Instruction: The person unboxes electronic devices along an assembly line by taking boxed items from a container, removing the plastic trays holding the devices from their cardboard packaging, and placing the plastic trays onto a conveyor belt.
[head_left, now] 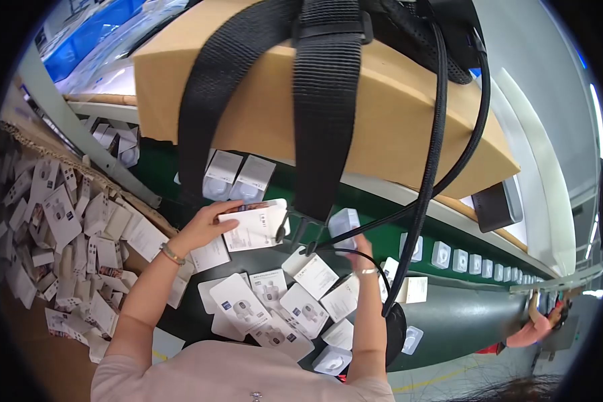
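Observation:
My left hand (208,226) is closed on a flat white printed box (258,225) over the near edge of the green conveyor belt (375,238). Farther right, my right hand (362,249), partly behind black cables, grips a clear-white plastic tray (344,226). Below my hands, several white boxes with earphone pictures (240,303) lie in a loose pile on the dark work surface (449,309). Two open white boxes with trays (251,179) sit on the belt just beyond my left hand.
At the left stands a large carton (151,213) heaped with white boxes. A big brown cardboard box (248,114) and black straps (325,100) fill the top. Several white trays (441,254) line the belt to the right. Another person (534,327) is at the far right.

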The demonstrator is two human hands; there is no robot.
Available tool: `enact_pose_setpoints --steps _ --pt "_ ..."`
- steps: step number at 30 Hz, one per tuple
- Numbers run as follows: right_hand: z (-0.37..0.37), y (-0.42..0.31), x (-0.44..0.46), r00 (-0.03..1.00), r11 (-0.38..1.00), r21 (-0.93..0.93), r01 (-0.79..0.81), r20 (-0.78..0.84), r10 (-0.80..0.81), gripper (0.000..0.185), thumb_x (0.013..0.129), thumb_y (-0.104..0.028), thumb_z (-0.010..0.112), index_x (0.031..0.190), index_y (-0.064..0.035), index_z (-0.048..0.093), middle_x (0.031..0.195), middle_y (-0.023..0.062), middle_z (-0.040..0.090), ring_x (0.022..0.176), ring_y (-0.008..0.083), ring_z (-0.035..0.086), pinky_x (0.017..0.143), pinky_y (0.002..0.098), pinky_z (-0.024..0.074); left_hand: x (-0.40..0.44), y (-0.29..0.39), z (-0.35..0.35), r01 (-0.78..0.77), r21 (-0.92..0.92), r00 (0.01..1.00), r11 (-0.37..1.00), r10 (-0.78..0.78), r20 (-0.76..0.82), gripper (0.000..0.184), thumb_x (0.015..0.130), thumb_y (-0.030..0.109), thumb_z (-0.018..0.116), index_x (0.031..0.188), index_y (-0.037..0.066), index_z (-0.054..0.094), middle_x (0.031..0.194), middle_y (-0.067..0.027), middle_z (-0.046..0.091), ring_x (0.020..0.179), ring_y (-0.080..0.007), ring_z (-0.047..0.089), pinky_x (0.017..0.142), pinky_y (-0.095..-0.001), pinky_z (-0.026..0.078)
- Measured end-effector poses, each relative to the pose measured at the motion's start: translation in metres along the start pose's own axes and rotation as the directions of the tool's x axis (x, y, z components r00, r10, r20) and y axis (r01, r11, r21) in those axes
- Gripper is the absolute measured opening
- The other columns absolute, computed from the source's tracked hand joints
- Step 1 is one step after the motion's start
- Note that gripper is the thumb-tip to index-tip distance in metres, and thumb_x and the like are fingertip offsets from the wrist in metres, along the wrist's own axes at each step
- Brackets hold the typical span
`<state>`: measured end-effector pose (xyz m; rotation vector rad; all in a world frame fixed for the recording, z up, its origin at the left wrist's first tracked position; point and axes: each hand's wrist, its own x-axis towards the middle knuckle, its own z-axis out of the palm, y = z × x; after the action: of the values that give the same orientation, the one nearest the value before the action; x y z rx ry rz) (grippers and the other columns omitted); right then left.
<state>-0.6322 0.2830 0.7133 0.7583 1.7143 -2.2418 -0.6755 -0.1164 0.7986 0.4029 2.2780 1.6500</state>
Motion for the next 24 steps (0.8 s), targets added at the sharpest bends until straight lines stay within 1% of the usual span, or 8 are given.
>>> enact_pose_setpoints --steps 2,6,8,12,15,18,22,24 --pt "0.04 0.006 -0.037 0.982 0.936 0.348 -0.042 0.185 -0.025 0.042 0.09 -0.035 0.056 0.12 -0.0064 0.055 0.113 0.0084 0.062 0.102 0.023 0.061 0.088 0.037 0.0483 0.005 0.004 -0.003 0.062 -0.007 0.996 0.998 -0.061 0.072 0.04 0.088 0.014 0.062 0.126 0.005 0.055 0.113 -0.008 0.059 0.092 -0.013 0.055 0.08 -0.0262 0.046" --pt "0.057 0.02 -0.062 0.847 0.957 0.234 -0.171 0.53 0.022 0.059 0.084 -0.042 0.058 0.129 -0.006 0.047 0.124 0.0128 0.057 0.11 0.0298 0.058 0.089 0.0448 0.0485 0.01 -0.001 0.004 0.061 -0.101 0.976 0.993 -0.038 0.212 0.035 0.092 0.017 0.057 0.125 0.004 0.056 0.115 -0.008 0.059 0.099 -0.0133 0.056 0.086 -0.0262 0.046" --pt "0.074 0.01 -0.071 0.815 0.988 0.075 -0.135 0.576 0.068 0.064 0.083 -0.048 0.059 0.128 -0.0046 0.047 0.121 0.0142 0.058 0.104 0.0319 0.061 0.088 0.0448 0.0494 0.012 -0.001 0.007 0.061 -0.166 0.972 0.984 -0.021 0.234 0.034 0.092 0.016 0.056 0.124 0.004 0.055 0.114 -0.0074 0.059 0.099 -0.0126 0.056 0.086 -0.026 0.045" --pt "0.088 0.022 -0.075 0.765 0.952 0.058 -0.301 0.61 0.205 0.073 0.082 -0.059 0.056 0.131 -0.0059 0.045 0.118 0.0148 0.06 0.099 0.0317 0.063 0.083 0.0439 0.0516 0.016 0.001 0.011 0.062 -0.27 0.961 0.961 0.015 0.275 0.033 0.094 0.015 0.053 0.124 0.003 0.051 0.11 -0.0056 0.059 0.099 -0.0106 0.055 0.087 -0.0255 0.045" --pt "0.09 0.042 -0.065 0.761 0.929 0.078 -0.361 0.6 0.246 0.077 0.081 -0.06 0.057 0.134 -0.0066 0.042 0.122 0.0142 0.057 0.103 0.0312 0.062 0.085 0.0462 0.0511 0.02 0.0 0.02 0.08 -0.27 0.952 0.96 0.007 0.306 0.033 0.095 0.014 0.052 0.126 0.005 0.049 0.107 -0.0053 0.059 0.1 -0.0095 0.054 0.087 -0.0248 0.044" --pt "0.093 0.049 -0.058 0.718 0.868 0.24 -0.435 0.674 0.174 0.062 0.092 -0.05 0.048 0.131 -0.002 0.045 0.126 0.018 0.055 0.111 0.0321 0.058 0.092 0.0457 0.048 0.027 -0.01 0.028 0.1 -0.274 0.942 0.957 -0.003 0.335 0.039 0.095 0.014 0.052 0.132 0.007 0.045 0.108 -0.0061 0.058 0.1 -0.0099 0.053 0.089 -0.0251 0.044" --pt "0.093 0.058 -0.032 0.64 0.842 0.281 -0.461 0.762 0.097 0.07 0.088 -0.059 0.046 0.132 -0.005 0.045 0.125 0.0186 0.056 0.11 0.0362 0.057 0.095 0.0521 0.0449 0.032 -0.026 0.035 -0.034 -0.301 0.994 0.953 0.063 0.087 0.056 0.095 0.019 0.054 0.144 0.011 0.029 0.119 -0.0117 0.056 0.112 -0.0191 0.052 0.095 -0.0307 0.042" --pt "0.104 0.05 -0.014 0.635 0.727 0.417 -0.545 0.772 0.033 0.068 0.088 -0.061 0.044 0.131 -0.0076 0.047 0.125 0.0157 0.057 0.109 0.036 0.058 0.093 0.0528 0.0461 0.021 -0.017 0.018 0.027 0.005 0.996 1.0 -0.026 -0.088 0.057 0.092 0.022 0.058 0.141 0.009 0.032 0.126 -0.0162 0.051 0.116 -0.0258 0.051 0.097 -0.0338 0.041"
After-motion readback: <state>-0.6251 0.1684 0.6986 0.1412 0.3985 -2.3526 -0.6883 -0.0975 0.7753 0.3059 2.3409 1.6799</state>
